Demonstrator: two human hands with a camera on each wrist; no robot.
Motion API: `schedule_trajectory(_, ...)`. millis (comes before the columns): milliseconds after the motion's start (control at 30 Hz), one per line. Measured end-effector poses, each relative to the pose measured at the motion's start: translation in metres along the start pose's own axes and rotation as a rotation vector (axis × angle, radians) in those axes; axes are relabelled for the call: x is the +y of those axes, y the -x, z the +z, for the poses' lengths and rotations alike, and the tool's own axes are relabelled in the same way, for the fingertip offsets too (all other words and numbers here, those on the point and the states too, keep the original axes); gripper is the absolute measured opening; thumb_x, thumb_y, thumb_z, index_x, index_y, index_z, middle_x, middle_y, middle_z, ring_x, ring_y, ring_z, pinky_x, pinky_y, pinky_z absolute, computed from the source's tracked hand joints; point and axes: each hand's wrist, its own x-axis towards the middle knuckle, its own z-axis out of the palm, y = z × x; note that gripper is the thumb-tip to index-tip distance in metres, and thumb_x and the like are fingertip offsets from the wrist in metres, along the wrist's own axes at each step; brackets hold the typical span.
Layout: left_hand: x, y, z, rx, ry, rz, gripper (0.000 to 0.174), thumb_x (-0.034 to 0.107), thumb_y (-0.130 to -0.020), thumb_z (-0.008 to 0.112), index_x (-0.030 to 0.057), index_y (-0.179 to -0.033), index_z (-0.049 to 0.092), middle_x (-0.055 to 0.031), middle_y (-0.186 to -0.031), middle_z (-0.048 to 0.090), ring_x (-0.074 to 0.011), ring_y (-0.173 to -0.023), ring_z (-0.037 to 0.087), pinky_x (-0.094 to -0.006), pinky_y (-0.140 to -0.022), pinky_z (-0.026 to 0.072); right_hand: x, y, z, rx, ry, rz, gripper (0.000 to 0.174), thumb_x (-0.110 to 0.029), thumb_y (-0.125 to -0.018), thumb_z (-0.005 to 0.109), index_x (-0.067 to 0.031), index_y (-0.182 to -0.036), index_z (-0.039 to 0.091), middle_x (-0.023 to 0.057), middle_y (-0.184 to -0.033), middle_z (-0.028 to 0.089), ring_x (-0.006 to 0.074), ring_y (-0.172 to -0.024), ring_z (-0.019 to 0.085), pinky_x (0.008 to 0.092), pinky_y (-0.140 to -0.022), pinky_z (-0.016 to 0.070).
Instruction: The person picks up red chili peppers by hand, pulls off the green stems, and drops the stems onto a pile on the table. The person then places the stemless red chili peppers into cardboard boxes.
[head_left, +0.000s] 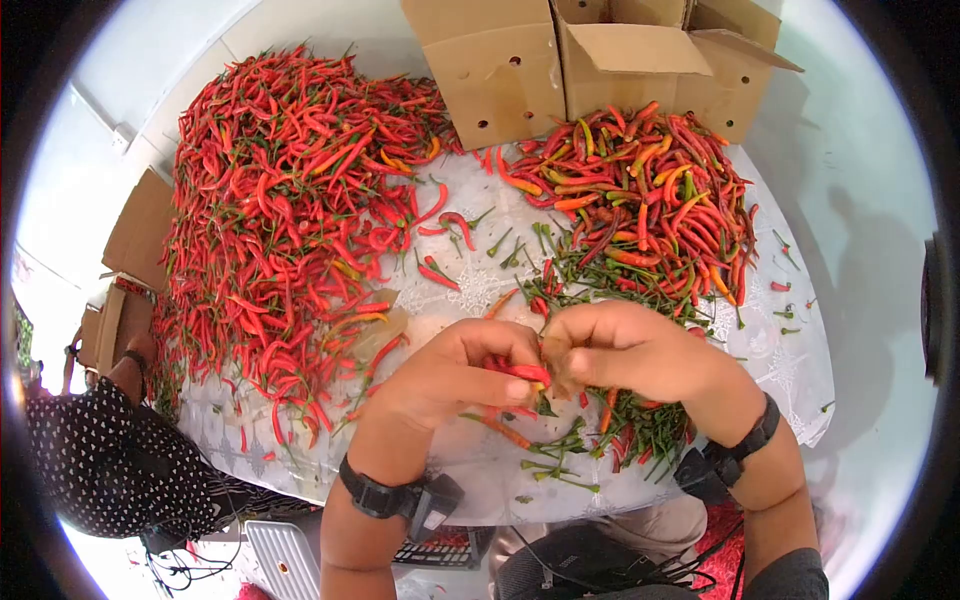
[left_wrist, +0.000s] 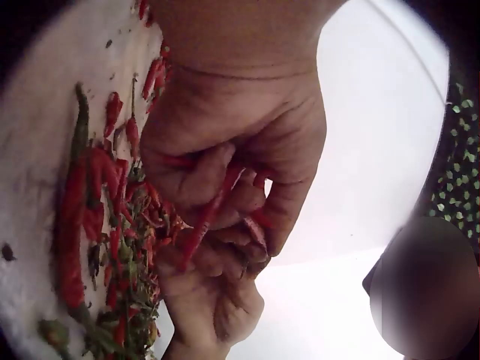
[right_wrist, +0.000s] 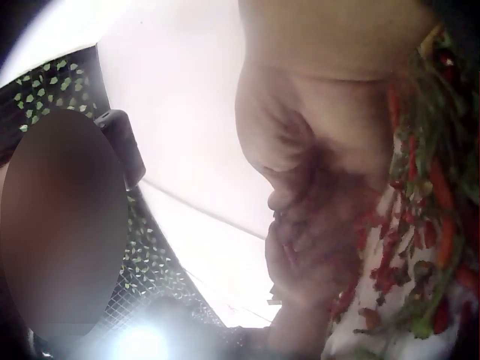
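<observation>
My left hand (head_left: 450,372) grips several red chili peppers (head_left: 522,372) between its curled fingers and thumb. In the left wrist view, a long red chili pepper (left_wrist: 214,217) lies across those fingers. Meeting it at the fingertips, my right hand (head_left: 640,352) is curled and pinches at the stem end of the held chilies; its fingers hide most of that stem. A green stem tip (head_left: 545,405) pokes out below. The right wrist view shows the right hand (right_wrist: 315,150) blurred, up against the left one. Both hands are over the table, in front of a heap of green stems (head_left: 650,430).
A large heap of red chilies (head_left: 280,190) covers the table's left side. A smaller pile (head_left: 650,190) lies back right, before cardboard boxes (head_left: 490,70). Loose chilies and stems are scattered on the patterned white tablecloth (head_left: 450,280). Another person in a dotted garment (head_left: 110,460) is at left.
</observation>
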Motion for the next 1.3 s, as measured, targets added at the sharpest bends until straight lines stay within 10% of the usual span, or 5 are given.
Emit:
schedule_trajectory(67,0.002,0.004,-0.004,-0.055,0.074,0.064,0.02,0.018,-0.08,0.071,0.0015,-0.088,0.063,-0.0033,-0.083,0.063,-0.0081,-0.071,0.058,-0.0207,-0.061,0.0444,-0.005,0.004,-0.008,-0.018,-0.147,-0.03,0.02,-0.022,-0.092,0.059,-0.0018,-0.093,0.059,0.001,-0.081,0.057,0.0079,-0.075,0.051,0.0255,-0.069,0.0449)
schedule_trajectory(300,0.004,-0.004,0.008,0.252,0.15,0.095,0.028,0.024,-0.084,0.065,-0.0005,-0.094,0.055,-0.0095,-0.07,0.056,-0.0146,-0.059,0.052,-0.0237,-0.048,0.037,-0.031,0.028,-0.02,0.168,1.075,0.011,0.016,-0.014,-0.065,0.073,-0.0046,-0.076,0.066,0.0118,-0.08,0.06,0.0317,-0.082,0.06,0.043,-0.074,0.0467)
schedule_trajectory(500,-0.006,-0.006,0.0,0.242,0.103,0.016,0.03,0.021,-0.084,0.068,-0.0011,-0.101,0.055,-0.0045,-0.071,0.055,-0.0099,-0.057,0.05,-0.0226,-0.047,0.0354,-0.02,0.029,-0.006,0.132,1.376,0.065,0.014,-0.014,-0.063,0.075,-0.0069,-0.066,0.063,0.0084,-0.072,0.056,0.0303,-0.081,0.058,0.0417,-0.073,0.046)
schedule_trajectory(900,-0.004,-0.008,0.009,0.346,-0.019,-0.031,0.03,0.018,-0.083,0.071,-0.0009,-0.1,0.057,-0.0015,-0.068,0.053,-0.0063,-0.052,0.045,-0.0199,-0.043,0.0303,-0.017,0.026,-0.005,0.438,1.363,-0.15,0.009,-0.004,-0.066,0.064,-0.0043,-0.076,0.062,0.0116,-0.079,0.058,0.0318,-0.084,0.056,0.0417,-0.074,0.0447)
schedule_trajectory(1300,0.004,-0.006,0.014,0.35,-0.016,-0.002,0.022,0.02,-0.088,0.065,0.0003,-0.093,0.056,0.0004,-0.065,0.05,-0.0043,-0.051,0.043,-0.0186,-0.043,0.0296,-0.018,0.023,-0.006,0.255,1.361,0.05,0.024,-0.008,-0.062,0.075,-0.0076,-0.083,0.064,0.0075,-0.084,0.057,0.0293,-0.09,0.054,0.0401,-0.079,0.0428)
